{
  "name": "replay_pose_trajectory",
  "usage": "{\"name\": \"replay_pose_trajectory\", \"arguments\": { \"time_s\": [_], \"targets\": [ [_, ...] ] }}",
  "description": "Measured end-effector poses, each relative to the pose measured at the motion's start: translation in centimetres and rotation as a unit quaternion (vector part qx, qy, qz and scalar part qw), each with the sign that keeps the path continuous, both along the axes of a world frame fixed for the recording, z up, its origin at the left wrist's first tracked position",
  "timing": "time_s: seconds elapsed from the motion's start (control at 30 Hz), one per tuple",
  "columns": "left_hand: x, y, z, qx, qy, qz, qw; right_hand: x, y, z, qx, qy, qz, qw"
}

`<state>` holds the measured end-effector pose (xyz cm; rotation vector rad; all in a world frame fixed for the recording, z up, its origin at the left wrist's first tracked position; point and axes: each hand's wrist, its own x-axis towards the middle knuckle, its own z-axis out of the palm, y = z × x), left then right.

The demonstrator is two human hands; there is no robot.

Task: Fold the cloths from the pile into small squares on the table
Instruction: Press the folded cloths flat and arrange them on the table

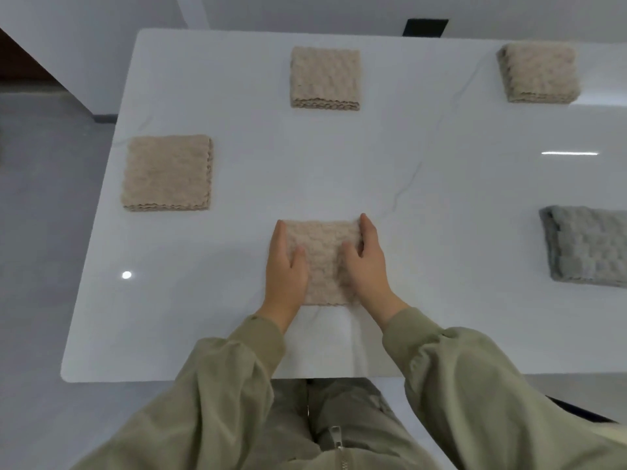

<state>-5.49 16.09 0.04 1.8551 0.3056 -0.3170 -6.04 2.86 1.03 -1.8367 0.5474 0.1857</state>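
- White glossy table (441, 198) with faint grey veins fills most of the view, its rounded near-left corner at the lower left and its right side running out of frame.
- Grey floor (44, 232) lies to the left of the table, with pale walls beyond the far edge.
- Olive sleeves, the left sleeve (217, 385) and the right sleeve (475, 385), reach in from the bottom over the near edge.
- Grey cloth (587, 247), folded and textured, lies at the right edge of the view, partly cut off.
- Left beige stack (168, 171) of square folded cloths sits near the table's left edge, its layered edges showing on the near and right sides.
- Far beige stack (324, 76) sits toward the back, roughly in line with the hands.
- Right beige stack (538, 71) sits at the far right, well apart from the others.
- Beige cloth (322, 256), folded to a small square, lies flat on the table near the front edge, between the two hands.
- Left hand (285, 269) lies along the cloth's left side, fingers straight against that edge and thumb resting on top.
- Right hand (368, 266) mirrors it on the right side, fingers straight along the edge, thumb on the cloth's top.
- Dark rectangle (425, 27) shows on the wall beyond the far edge.
- Round light spot (126, 275) reflects on the table at the left.
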Motion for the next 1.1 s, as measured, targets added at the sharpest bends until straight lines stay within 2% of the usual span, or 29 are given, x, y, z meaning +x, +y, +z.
{"name": "replay_pose_trajectory", "arguments": {
  "time_s": [0.27, 0.47, 0.67, 1.1],
  "targets": [
    [3.0, -0.7, 0.0, -0.006, -0.014, -0.005, 1.000, 2.4, -1.1, 0.1, 0.005, 0.002, -0.013, 1.000],
    [2.4, -0.6, 0.0, -0.062, 0.016, -0.009, 0.998, 1.3, -1.3, -0.2, 0.027, 0.008, -0.007, 1.000],
    [2.1, -0.4, -0.1, -0.059, 0.007, -0.002, 0.998, 1.0, -1.4, -0.4, 0.032, -0.006, -0.040, 0.999],
    [1.8, -0.3, -0.4, -0.033, -0.005, -0.057, 0.998, 1.0, -0.1, -0.5, 0.023, -0.016, -0.024, 0.999]
  ]
}}
